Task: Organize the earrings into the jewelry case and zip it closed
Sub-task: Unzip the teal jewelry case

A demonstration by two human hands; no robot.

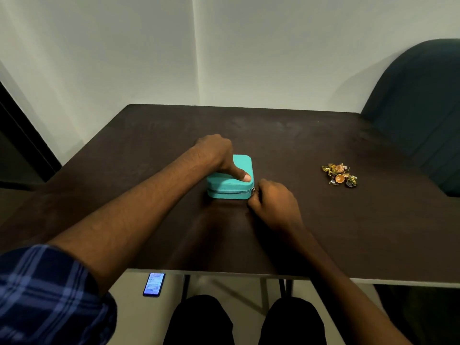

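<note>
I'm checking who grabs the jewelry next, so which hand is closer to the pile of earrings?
Right. The right hand pinches at the zipper pull on the teal jewelry case, to the left of the earrings. The left hand rests on the case lid, farther away.

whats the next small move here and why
Probably draw the zipper pull along the case's edge with the right hand to open it: the teal case is shut, steadied by the left hand, while the earrings lie outside.
</note>
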